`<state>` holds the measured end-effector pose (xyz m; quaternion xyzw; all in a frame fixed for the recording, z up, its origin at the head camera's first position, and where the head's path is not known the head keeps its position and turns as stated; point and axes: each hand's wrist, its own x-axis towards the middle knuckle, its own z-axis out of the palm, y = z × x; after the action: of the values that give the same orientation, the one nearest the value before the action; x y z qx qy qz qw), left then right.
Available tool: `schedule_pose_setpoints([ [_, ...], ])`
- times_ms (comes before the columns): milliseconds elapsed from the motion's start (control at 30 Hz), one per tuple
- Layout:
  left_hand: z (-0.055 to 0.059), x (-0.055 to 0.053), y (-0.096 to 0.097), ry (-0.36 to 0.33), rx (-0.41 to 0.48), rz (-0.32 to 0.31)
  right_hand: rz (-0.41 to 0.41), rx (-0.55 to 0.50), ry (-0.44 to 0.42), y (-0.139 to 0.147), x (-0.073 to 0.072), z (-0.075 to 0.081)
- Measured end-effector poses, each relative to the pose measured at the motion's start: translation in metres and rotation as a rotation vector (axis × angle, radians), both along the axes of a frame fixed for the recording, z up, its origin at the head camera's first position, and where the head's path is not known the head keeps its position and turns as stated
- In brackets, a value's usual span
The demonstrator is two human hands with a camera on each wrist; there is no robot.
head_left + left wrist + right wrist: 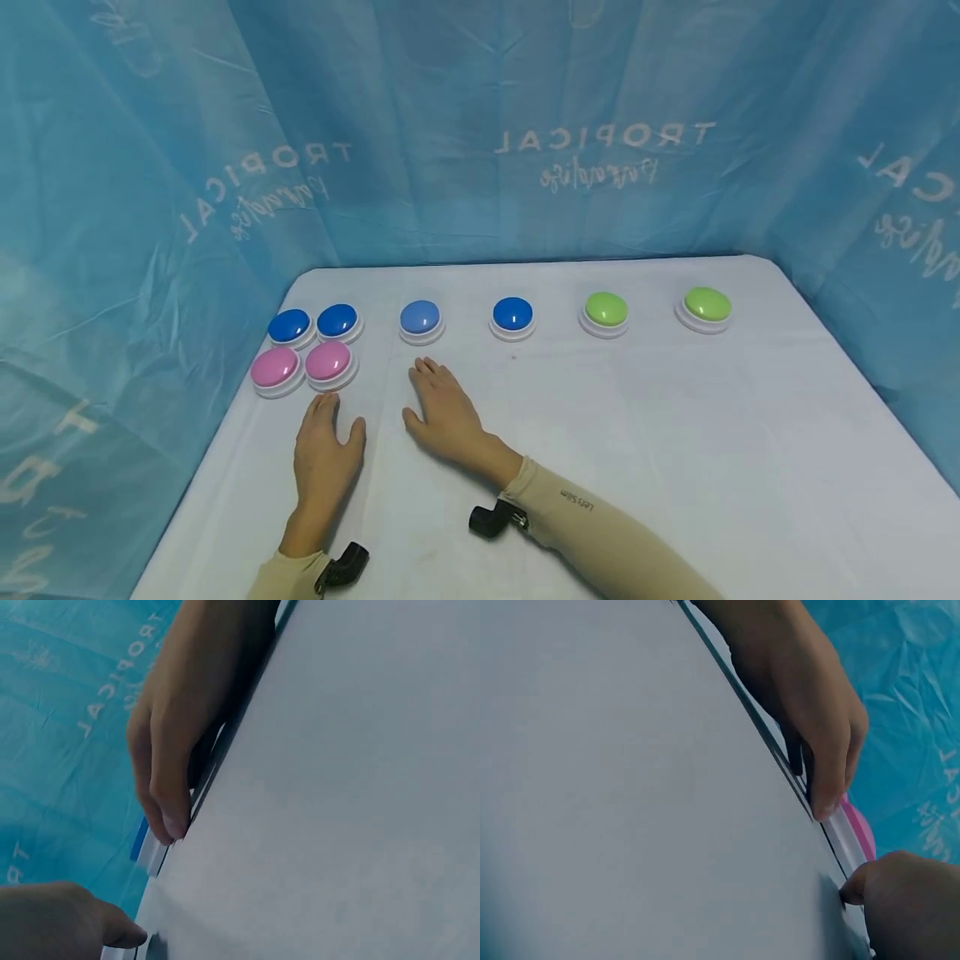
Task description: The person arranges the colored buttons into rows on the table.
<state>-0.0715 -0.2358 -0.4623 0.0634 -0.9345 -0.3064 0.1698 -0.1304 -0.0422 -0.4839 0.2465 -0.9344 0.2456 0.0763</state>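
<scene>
My left hand [322,458] lies low over the white table with thumb spread and fingers extended. Its fingertips are right at the near rim of a pink push button [327,361] with a white base. Left of that one sits another pink button [274,367], and two dark blue buttons [288,326] [337,320] stand behind the pink pair. My right hand [450,421] reaches in from the right, fingers extended and thumb apart, holding nothing. Its fingertips point toward a lighter blue button [420,317], with a gap of bare cloth between.
Farther right in the back row stand a dark blue button [513,314] and two green buttons [606,310] [707,305]. White cloth [675,433] covers the table. A blue printed curtain [450,200] hangs along the back and sides. Small black cameras [491,520] sit at both wrists.
</scene>
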Motion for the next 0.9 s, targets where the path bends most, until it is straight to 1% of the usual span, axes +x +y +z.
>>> schedule_pose_setpoints([
  [100, 0.001, -0.001, -0.007, -0.001, 0.006, 0.049, 0.024, -0.002, 0.023, -0.023, -0.005, 0.0],
  [167, 0.001, -0.005, -0.013, -0.001, 0.028, 0.058, 0.038, -0.001, 0.039, -0.037, -0.011, -0.001],
  [267, -0.001, -0.015, -0.019, -0.001, 0.07, 0.055, 0.048, -0.022, 0.049, -0.054, -0.023, -0.001],
  [367, -0.004, -0.026, -0.021, 0.011, 0.098, 0.063, 0.039, -0.035, 0.023, -0.065, -0.035, 0.002],
  [467, -0.009, -0.039, -0.018, 0.05, 0.107, 0.073, 0.034, -0.016, -0.015, -0.068, -0.046, 0.005],
  [533, -0.011, -0.047, -0.017, 0.07, 0.107, 0.08, 0.042, -0.003, -0.025, -0.069, -0.052, 0.006],
  [600, -0.011, -0.053, -0.018, 0.085, 0.104, 0.08, 0.057, 0.01, -0.023, -0.069, -0.056, 0.005],
  [700, -0.011, -0.054, -0.021, 0.079, 0.104, 0.084, 0.081, 0.012, -0.011, -0.071, -0.058, 0.003],
  [800, -0.011, -0.048, -0.02, 0.086, 0.128, 0.083, 0.097, -0.012, -0.011, -0.069, -0.056, 0.003],
  [900, -0.011, -0.041, -0.015, 0.094, 0.157, 0.073, 0.1, -0.044, -0.017, -0.063, -0.05, 0.003],
])
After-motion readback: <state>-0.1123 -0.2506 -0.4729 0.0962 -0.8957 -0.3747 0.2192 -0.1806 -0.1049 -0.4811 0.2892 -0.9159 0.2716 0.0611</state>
